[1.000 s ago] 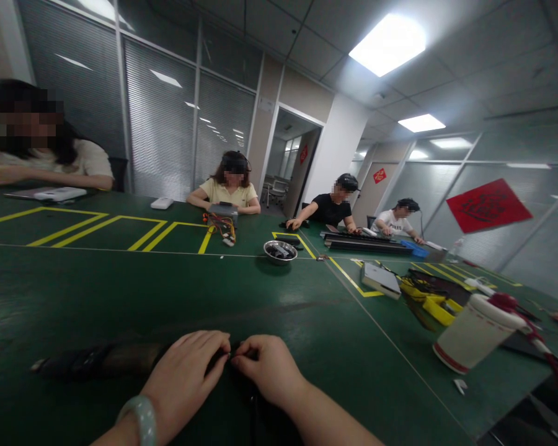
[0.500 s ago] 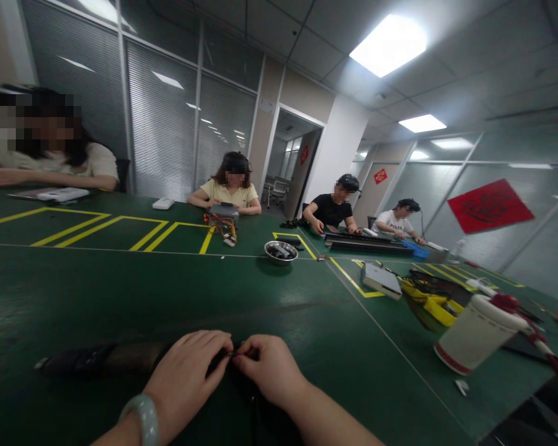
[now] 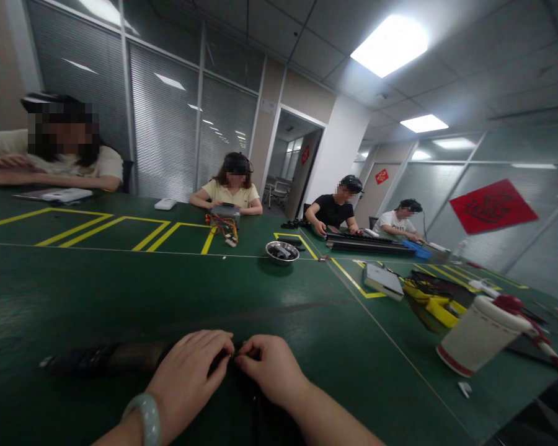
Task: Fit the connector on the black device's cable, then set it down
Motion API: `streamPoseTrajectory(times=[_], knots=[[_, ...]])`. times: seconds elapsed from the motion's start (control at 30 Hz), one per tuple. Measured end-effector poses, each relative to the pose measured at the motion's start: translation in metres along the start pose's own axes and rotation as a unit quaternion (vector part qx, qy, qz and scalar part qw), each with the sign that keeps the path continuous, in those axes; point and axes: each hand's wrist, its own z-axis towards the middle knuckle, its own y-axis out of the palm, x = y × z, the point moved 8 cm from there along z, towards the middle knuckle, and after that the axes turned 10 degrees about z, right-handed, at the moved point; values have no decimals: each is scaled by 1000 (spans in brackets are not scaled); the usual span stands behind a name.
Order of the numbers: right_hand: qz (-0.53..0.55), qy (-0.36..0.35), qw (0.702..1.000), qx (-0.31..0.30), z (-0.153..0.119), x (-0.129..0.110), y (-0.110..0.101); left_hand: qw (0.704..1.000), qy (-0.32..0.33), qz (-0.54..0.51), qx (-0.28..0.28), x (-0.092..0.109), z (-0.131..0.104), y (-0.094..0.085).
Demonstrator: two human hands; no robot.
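Fingers point(image 3: 219, 342) pinching tiny part point(image 3: 233, 355); cylinder point(image 3: 132, 358) left; tabletop point(image 3: 167, 297) wide ahead; edge point(image 3: 521, 404) right

Watching remotely, I look across an office lined with framed glass partitions point(image 3: 162, 31) and slatted blinds point(image 3: 162, 136), under a grey tiled ceiling point(image 3: 469, 56) where bright light panels point(image 3: 390, 46) glow. At the back, an open doorway point(image 3: 279, 148) reveals chairs point(image 3: 278, 189) in the next room, beside a pale column point(image 3: 341, 136). A large red sign point(image 3: 493, 207) hangs at right. A broad green table point(image 3: 121, 291), marked with yellow tape point(image 3: 74, 230), fills the foreground.
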Motion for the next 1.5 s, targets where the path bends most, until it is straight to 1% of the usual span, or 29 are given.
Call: streamPoseTrajectory(times=[0.27, 0.43, 0.73, 1.0, 1.17, 1.5], knots=[[-6, 8, 1000, -5, 0, -1, 0, 1000, 2, 5, -4, 0, 0, 0], [-7, 1, 1000, -10, 0, -3, 0, 1000, 2, 4, 3, 0, 1, 0], [13, -11, 1000, -10, 1, 1, 1, 1000, -5, 5, 1, -1, 1, 0], [-2, -2, 1000, -9, 0, -1, 0, 1000, 7, 5, 10, -1, 0, -1], [2, -6, 1000, -10, 0, -1, 0, 1000, 8, 4, 3, 0, 0, -1], [11, -9, 1000, -12, 1, 3, 1, 1000, 1, 5, 2, 2, 0, -2]])
